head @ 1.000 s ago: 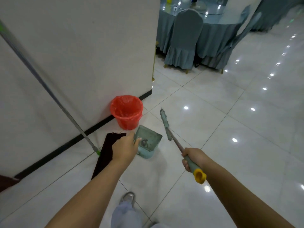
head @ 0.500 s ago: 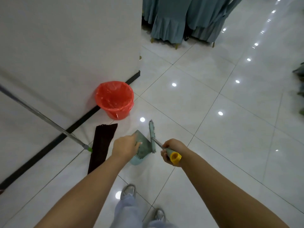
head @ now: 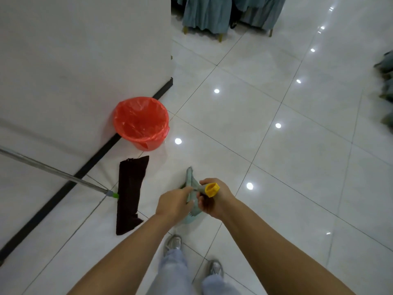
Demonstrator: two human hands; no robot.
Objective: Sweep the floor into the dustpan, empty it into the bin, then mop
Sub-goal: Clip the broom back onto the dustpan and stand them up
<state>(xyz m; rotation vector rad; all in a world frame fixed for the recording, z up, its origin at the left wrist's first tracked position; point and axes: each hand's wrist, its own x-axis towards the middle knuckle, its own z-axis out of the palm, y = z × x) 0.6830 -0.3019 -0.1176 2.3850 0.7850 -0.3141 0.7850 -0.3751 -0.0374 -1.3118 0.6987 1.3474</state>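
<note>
The shiny white tiled floor (head: 276, 167) spreads out all around both grips. Up and to the left of them, against the white wall (head: 85, 50), stands the round red bin with a red plastic liner (head: 141, 123), well apart from the hands. Left of the grips lies the mop: a long silver metal pole (head: 53, 170) that leans on the wall, with a flat dark brown cloth head (head: 130, 194) on the floor.

The left hand (head: 173, 205) is closed around the pale green plastic dustpan (head: 192, 216), which sits between the two hands and is mostly hidden. The right hand (head: 212, 199) is closed around the small green hand brush with a yellow cap on its handle (head: 211, 189). Its bristle end pokes out just above the grips.

The two tools are pressed close together, so the step looks like tucking the brush into the pan. I cannot tell if dirt is still in the pan. To do it well, the left grip should keep the pan level and the right should line the brush up slowly. Then both can be set down near the wall and the mop picked up.
</note>
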